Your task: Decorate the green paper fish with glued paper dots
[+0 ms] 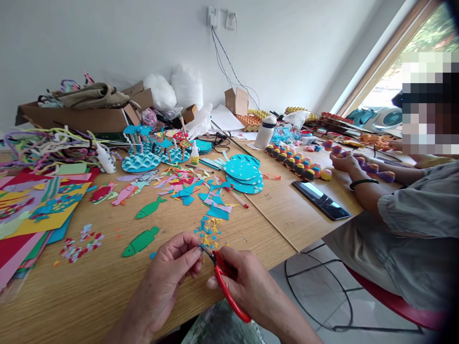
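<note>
My right hand (244,272) grips red-handled scissors (229,296) near the table's front edge, their blades pointing up and left. At the blade tips, my left hand (172,267) is closed in a pinch; whatever sits between its fingertips is too small or hidden to make out. Just beyond the hands lie blue and yellow paper scraps (210,231). Left of them rest two green paper fish, one nearer (140,242) and one farther (150,208). A small pile of coloured paper bits (82,243) lies farther left.
Coloured paper sheets (39,215) cover the left side. Blue round cutouts (244,174), a thin wooden stick (272,224), a phone (321,200) and a white bottle (265,132) stand or lie to the right. Another person's hands (346,165) hold a painted egg-carton strip.
</note>
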### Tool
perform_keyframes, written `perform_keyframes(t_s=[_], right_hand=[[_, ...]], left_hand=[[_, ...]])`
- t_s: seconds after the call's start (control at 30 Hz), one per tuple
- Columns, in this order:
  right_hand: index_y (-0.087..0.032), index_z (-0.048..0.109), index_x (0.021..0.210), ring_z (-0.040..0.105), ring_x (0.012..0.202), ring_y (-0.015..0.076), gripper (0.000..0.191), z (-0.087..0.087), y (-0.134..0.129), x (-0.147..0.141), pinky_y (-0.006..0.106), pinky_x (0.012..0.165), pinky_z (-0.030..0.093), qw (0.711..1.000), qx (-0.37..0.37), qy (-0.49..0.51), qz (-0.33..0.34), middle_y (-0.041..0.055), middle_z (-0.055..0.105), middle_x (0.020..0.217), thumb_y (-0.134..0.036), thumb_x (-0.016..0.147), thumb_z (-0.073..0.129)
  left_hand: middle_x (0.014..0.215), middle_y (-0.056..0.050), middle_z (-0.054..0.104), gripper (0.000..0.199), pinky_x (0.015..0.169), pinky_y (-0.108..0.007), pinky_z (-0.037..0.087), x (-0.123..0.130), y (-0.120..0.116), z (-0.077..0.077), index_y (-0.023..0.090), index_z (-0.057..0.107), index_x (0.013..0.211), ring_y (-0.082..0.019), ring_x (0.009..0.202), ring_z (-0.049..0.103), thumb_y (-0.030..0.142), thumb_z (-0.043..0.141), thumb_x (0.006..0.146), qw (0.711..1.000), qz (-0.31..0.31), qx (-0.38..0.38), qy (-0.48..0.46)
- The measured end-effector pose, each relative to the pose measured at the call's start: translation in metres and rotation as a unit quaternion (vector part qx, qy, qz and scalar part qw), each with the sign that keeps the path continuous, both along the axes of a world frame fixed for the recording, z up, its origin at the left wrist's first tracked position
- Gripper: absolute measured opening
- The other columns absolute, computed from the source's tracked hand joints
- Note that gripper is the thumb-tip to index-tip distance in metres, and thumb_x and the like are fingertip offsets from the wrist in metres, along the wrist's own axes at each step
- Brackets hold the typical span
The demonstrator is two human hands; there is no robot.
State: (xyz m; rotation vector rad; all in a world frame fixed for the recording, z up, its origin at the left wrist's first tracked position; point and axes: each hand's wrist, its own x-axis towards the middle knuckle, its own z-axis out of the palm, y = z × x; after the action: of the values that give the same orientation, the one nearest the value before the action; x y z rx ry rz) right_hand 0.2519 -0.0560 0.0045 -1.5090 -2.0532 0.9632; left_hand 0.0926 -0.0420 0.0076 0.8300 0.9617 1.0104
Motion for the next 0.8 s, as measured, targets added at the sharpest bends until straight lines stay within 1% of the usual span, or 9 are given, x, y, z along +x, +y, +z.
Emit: perform_keyframes(t_s=[0.17,0.4,0.63,0.8], right_hand=[[-0.019,0.036,0.059,0.027,0.049,0.0066,0.033,0.0005,0.0014,0.0013,0.019,0.044,0.02,1.0,-0.006,0.012,0.0,-0.0073,0.034,0.052,-0.041,0.074,0.056],[-0.018,0.035,0.057,0.026,0.049,0.0064,0.037,0.0008,0.0022,0.0023,0.018,0.043,0.02,0.999,-0.033,0.03,-0.011,-0.0077,0.032,0.051,-0.044,0.071,0.059],[-0.018,0.035,0.056,0.024,0.048,0.0063,0.038,-0.0007,0.0003,0.0032,0.019,0.043,0.019,0.999,-0.021,0.029,-0.012,-0.0078,0.03,0.051,-0.044,0.073,0.057],[-0.018,0.034,0.054,0.023,0.047,0.0059,0.04,-0.001,0.0003,0.0038,0.019,0.042,0.018,0.999,-0.022,0.023,-0.014,-0.008,0.029,0.049,-0.045,0.071,0.059]], left_hand=[[0.056,0.004,0.054,0.01,0.051,-0.018,0.037,0.0005,0.0,0.0016,0.017,0.06,0.065,-0.008,0.052,0.044,0.025,0.066,0.066,1.0,-0.006,-0.001,0.012],[0.056,0.004,0.054,0.01,0.051,-0.019,0.037,-0.0005,0.0002,0.001,0.017,0.06,0.066,-0.008,0.052,0.044,0.024,0.067,0.065,1.0,0.006,-0.001,0.022],[0.054,0.004,0.052,0.012,0.049,-0.018,0.036,-0.0001,-0.0001,0.0033,0.017,0.059,0.065,-0.008,0.051,0.043,0.025,0.068,0.063,0.999,0.012,-0.007,0.029],[0.054,0.005,0.051,0.013,0.05,-0.018,0.036,-0.0003,0.0005,0.0033,0.017,0.058,0.065,-0.008,0.051,0.043,0.026,0.068,0.063,0.999,0.016,-0.007,0.028]])
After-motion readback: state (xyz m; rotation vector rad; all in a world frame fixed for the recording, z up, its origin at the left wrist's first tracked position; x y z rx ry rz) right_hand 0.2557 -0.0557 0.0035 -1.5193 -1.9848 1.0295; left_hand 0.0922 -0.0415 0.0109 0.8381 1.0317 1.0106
